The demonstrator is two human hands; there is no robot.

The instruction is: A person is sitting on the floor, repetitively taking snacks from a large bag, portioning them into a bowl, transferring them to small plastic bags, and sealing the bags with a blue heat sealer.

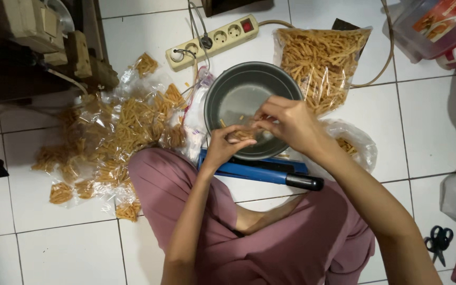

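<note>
Left hand (222,148) and right hand (286,122) both pinch a small bag of snack sticks (241,135) over the grey bowl (238,95) on the floor.

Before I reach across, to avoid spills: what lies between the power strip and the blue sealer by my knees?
In the head view, the grey bowl, with both hands over its near rim.

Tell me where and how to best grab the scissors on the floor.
Take the scissors by the black looped handles, which lie at the upper end, away from the person, with the blades pointing down toward the near edge. Coming in from above with the right hand probably suits best, since they lie flat on the tile at the right.
</note>
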